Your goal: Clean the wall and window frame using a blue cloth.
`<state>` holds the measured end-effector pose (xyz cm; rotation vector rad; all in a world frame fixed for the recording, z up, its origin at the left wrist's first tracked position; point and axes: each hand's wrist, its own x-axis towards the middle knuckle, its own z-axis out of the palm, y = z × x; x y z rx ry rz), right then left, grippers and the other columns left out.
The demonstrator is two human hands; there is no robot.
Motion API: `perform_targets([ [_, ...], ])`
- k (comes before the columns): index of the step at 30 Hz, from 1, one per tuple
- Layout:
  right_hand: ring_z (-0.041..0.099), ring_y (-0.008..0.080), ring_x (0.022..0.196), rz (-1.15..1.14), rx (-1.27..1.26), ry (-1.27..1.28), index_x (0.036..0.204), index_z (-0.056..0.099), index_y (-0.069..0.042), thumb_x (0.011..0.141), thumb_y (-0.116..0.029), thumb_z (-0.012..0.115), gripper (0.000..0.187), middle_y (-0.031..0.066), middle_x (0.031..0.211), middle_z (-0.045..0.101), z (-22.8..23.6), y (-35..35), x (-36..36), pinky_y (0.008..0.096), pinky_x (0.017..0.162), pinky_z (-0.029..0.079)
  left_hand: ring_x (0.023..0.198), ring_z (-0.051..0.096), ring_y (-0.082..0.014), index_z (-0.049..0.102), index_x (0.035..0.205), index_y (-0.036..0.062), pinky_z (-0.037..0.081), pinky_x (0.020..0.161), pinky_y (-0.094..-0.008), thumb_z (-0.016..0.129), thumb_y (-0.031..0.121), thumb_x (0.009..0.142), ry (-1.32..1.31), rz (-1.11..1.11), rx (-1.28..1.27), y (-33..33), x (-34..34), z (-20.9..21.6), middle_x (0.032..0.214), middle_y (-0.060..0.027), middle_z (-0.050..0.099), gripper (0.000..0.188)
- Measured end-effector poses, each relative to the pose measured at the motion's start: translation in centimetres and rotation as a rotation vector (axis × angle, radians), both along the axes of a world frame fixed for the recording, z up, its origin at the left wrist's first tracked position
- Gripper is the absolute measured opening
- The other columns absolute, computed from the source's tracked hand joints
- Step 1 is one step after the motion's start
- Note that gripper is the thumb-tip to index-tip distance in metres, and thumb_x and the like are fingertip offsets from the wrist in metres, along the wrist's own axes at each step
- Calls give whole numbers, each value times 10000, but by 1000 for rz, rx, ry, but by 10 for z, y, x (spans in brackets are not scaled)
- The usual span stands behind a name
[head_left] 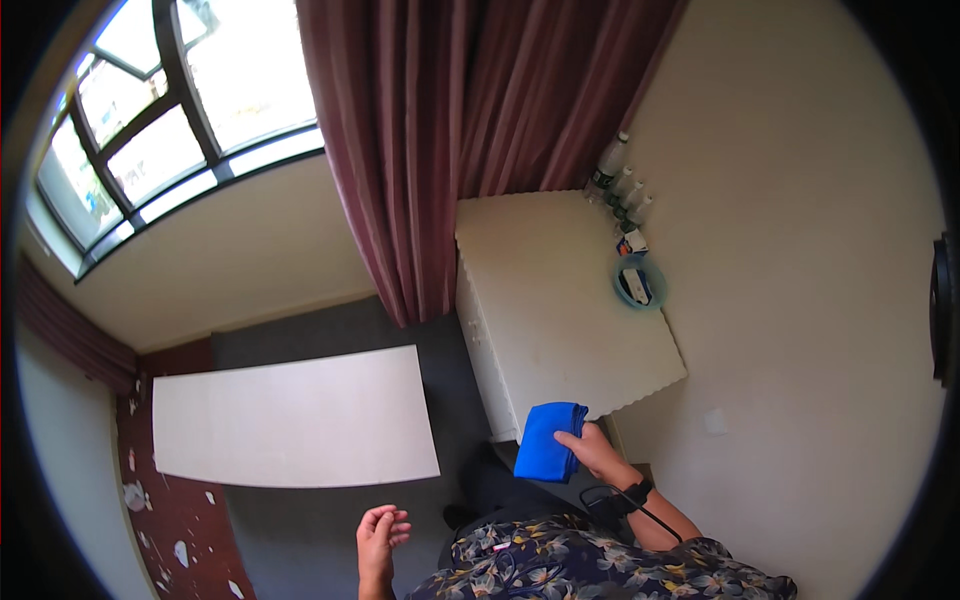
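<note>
Nearest, the left hand [380, 535] hangs free, fingers loosely curled and slightly apart. Beyond it, the right hand [597, 452] clamps a folded bright-blue cloth [550, 441] at the near edge of the white scallop-edged cabinet top [560, 300], whose far right corner bears a blue bowl [640, 281].

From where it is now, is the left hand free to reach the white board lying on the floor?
Probably yes. The left hand hangs empty and open just below the white board's near edge, with only bare grey floor between them. The right hand is busy holding the blue cloth.
</note>
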<state>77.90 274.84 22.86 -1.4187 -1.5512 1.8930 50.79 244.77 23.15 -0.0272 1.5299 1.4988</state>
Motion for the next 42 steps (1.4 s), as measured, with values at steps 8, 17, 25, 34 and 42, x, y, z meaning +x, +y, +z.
perform_targets([
  [8, 634, 179, 1029, -74, 12, 92, 1232, 585, 26, 934, -108, 613, 328, 97, 1146, 663, -5, 58, -8, 338, 930, 501, 813, 661, -196, 560, 1133, 41, 537, 686, -308, 570, 205, 959, 105, -104, -61, 83, -30, 9, 1029, -127, 670, 239],
  [17, 632, 164, 960, -543, -40, 305, 1184, 611, 36, 927, -100, 615, 291, 74, 1064, 667, -10, 80, 48, 325, 871, 511, 881, 658, -228, 547, 1140, -9, 537, 752, -332, 549, 153, 957, 166, -569, -48, 249, -23, 39, 1040, -150, 663, 245],
  [25, 632, 148, 934, -982, -15, 295, 1136, 635, 18, 928, -103, 615, 242, 65, 1032, 680, -28, 51, 74, 309, 847, 508, 845, 660, -148, 587, 1135, 7, 517, 721, -260, 561, 148, 978, 174, -1095, 25, 398, -7, 37, 1028, -101, 688, 213],
  [34, 631, 159, 937, -1313, 57, 17, 1130, 633, 15, 904, -114, 631, 260, 71, 1033, 682, -24, 61, 14, 335, 856, 512, 864, 672, -158, 582, 1155, -1, 551, 724, -280, 573, 179, 975, 38, -1511, -97, 501, -54, -21, 1045, -115, 688, 255],
  [42, 668, 187, 882, -1429, 125, -136, 1234, 544, 49, 950, -190, 612, 378, 121, 1025, 679, 9, 139, 22, 309, 754, 549, 782, 645, -122, 571, 1117, 18, 506, 663, -258, 572, 212, 965, 279, -1582, -58, 616, -125, -40, 996, -79, 682, 246],
])
